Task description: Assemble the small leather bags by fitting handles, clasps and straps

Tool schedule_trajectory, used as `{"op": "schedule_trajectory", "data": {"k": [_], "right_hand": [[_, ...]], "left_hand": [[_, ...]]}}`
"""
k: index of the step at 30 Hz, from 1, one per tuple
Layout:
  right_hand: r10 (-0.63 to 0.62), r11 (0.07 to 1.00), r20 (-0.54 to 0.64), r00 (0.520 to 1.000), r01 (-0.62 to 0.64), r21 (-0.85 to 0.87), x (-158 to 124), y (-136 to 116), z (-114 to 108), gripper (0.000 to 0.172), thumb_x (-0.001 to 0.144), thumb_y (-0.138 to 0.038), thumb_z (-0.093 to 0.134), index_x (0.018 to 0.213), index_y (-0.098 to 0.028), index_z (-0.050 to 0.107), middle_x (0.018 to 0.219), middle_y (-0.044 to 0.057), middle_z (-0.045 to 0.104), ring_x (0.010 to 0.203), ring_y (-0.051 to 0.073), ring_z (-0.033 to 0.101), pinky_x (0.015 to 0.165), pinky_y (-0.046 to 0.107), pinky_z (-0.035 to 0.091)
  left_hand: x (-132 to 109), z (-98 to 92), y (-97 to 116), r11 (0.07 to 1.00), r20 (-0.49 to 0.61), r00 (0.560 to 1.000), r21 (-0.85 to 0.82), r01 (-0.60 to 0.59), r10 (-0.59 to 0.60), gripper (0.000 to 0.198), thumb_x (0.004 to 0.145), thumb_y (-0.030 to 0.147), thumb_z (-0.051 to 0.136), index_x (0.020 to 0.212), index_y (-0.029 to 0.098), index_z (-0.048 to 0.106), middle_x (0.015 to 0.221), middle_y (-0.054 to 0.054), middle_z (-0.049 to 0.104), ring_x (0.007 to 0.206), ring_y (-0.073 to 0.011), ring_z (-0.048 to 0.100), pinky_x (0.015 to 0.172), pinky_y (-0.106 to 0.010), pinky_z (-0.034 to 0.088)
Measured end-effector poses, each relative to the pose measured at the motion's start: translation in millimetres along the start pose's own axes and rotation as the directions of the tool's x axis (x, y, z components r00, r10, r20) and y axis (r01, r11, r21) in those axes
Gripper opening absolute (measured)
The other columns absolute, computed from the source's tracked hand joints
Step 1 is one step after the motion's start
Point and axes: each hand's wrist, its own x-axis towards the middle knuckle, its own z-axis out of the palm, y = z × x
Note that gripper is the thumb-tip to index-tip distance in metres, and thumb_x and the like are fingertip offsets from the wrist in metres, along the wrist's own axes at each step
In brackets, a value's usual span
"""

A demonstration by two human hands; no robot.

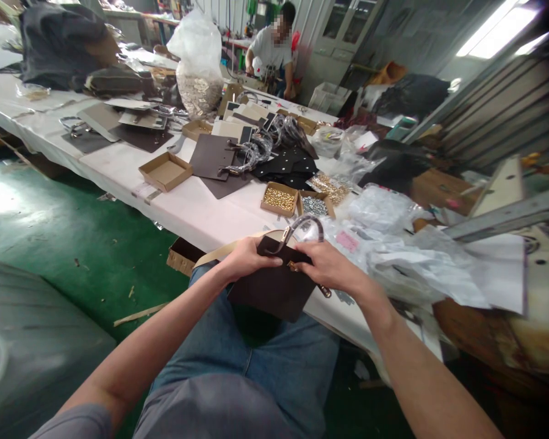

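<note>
A dark brown bag panel (269, 289) is held between my two hands, tilted over my lap at the table's edge. My left hand (251, 259) grips its upper left side, thumb lying on the front face. My right hand (322, 263) pinches the upper right side, close to a small gold metal fitting (293, 266). A curved, plastic-wrapped handle (318, 222) rises from the panel's top, with a gold-coloured clasp near one end. The fingers behind the panel are hidden.
Beyond my hands stand a carton tray of gold rivets (279, 198) and one of silver pieces (314, 206). Wrapped handles (258, 149) and panels lie farther back, near an open carton tray (165, 171). Plastic bags (388, 210) crowd the right. A person (274, 52) works at the far end.
</note>
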Motion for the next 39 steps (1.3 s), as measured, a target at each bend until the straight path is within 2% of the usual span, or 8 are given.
{"op": "schedule_trajectory", "data": {"k": [2, 5, 9, 12, 17, 23, 32, 39], "right_hand": [[0.016, 1.000, 0.001, 1.000, -0.016, -0.001, -3, -6, -2, 0.014, 0.098, -0.021, 0.077, 0.109, -0.027, 0.081, 0.107, 0.006, 0.085, 0.100, 0.028, 0.079, 0.087, 0.036, 0.055], [0.045, 0.999, -0.056, 0.997, -0.045, 0.003, -9, -18, -1, 0.014, 0.096, -0.020, 0.078, 0.107, -0.028, 0.083, 0.107, 0.005, 0.086, 0.100, 0.027, 0.079, 0.085, 0.034, 0.055], [0.028, 0.999, -0.196, 0.980, -0.032, -0.014, -18, -39, -1, 0.019, 0.101, -0.022, 0.075, 0.117, -0.029, 0.082, 0.118, 0.005, 0.087, 0.113, 0.031, 0.078, 0.097, 0.041, 0.057], [-0.011, 0.998, -0.271, 0.962, -0.005, -0.057, -24, -54, -4, 0.020, 0.104, -0.020, 0.071, 0.120, -0.028, 0.081, 0.124, 0.006, 0.086, 0.117, 0.033, 0.077, 0.104, 0.047, 0.055], [-0.037, 0.996, -0.289, 0.957, 0.012, -0.087, -27, -68, -9, 0.025, 0.104, -0.016, 0.065, 0.120, -0.028, 0.080, 0.116, 0.008, 0.085, 0.111, 0.033, 0.076, 0.096, 0.046, 0.054], [-0.045, 0.983, -0.298, 0.953, -0.012, -0.186, -28, -82, -5, 0.024, 0.104, -0.012, 0.061, 0.113, -0.027, 0.077, 0.106, 0.007, 0.083, 0.105, 0.032, 0.073, 0.091, 0.045, 0.049], [-0.079, 0.977, -0.281, 0.956, 0.018, -0.212, -29, -94, -17, 0.023, 0.100, -0.010, 0.060, 0.111, -0.024, 0.076, 0.110, 0.011, 0.082, 0.109, 0.034, 0.073, 0.096, 0.047, 0.047], [-0.097, 0.974, -0.317, 0.944, 0.024, -0.224, -26, -97, -17, 0.019, 0.104, -0.016, 0.060, 0.109, -0.026, 0.076, 0.106, 0.010, 0.082, 0.105, 0.033, 0.071, 0.097, 0.047, 0.045]], "left_hand": [[-6, 7.2, 8, 0.983, -0.032, 0.998, 0.179, -0.039, 0.045, 0.034, 0.080, 0.027, 0.098, 0.113, 0.020, 0.090, 0.113, -0.006, 0.089, 0.104, -0.0266, 0.080, 0.095, -0.033, 0.060], [-19, 17.9, 18, 0.896, -0.187, 0.979, 0.444, 0.008, 0.084, 0.034, 0.075, 0.032, 0.103, 0.104, 0.023, 0.089, 0.101, -0.004, 0.087, 0.098, -0.0291, 0.078, 0.086, -0.033, 0.057], [-38, 29.8, 22, 0.769, -0.391, 0.897, 0.631, 0.098, 0.207, 0.036, 0.075, 0.043, 0.105, 0.100, 0.029, 0.084, 0.096, -0.005, 0.084, 0.093, -0.0301, 0.075, 0.082, -0.034, 0.051], [-49, 37.0, 20, 0.758, -0.451, 0.840, 0.648, 0.076, 0.302, 0.038, 0.080, 0.049, 0.103, 0.105, 0.030, 0.080, 0.101, -0.007, 0.084, 0.099, -0.0321, 0.076, 0.090, -0.036, 0.051], [-61, 43.8, 17, 0.726, -0.480, 0.777, 0.686, 0.044, 0.407, 0.037, 0.087, 0.053, 0.097, 0.108, 0.030, 0.077, 0.112, -0.010, 0.084, 0.110, -0.0343, 0.076, 0.105, -0.040, 0.052], [-67, 43.8, 21, 0.754, -0.486, 0.795, 0.654, 0.055, 0.363, 0.031, 0.085, 0.050, 0.098, 0.096, 0.031, 0.076, 0.097, -0.005, 0.082, 0.097, -0.0307, 0.075, 0.100, -0.038, 0.053], [-71, 51.6, 16, 0.712, -0.515, 0.725, 0.700, 0.048, 0.458, 0.028, 0.095, 0.051, 0.087, 0.084, 0.029, 0.074, 0.087, -0.006, 0.080, 0.089, -0.0283, 0.074, 0.098, -0.039, 0.055], [-74, 50.5, 22, 0.700, -0.509, 0.717, 0.713, 0.041, 0.477, 0.028, 0.094, 0.052, 0.089, 0.084, 0.029, 0.075, 0.087, -0.006, 0.080, 0.087, -0.0277, 0.073, 0.097, -0.040, 0.056]]}}
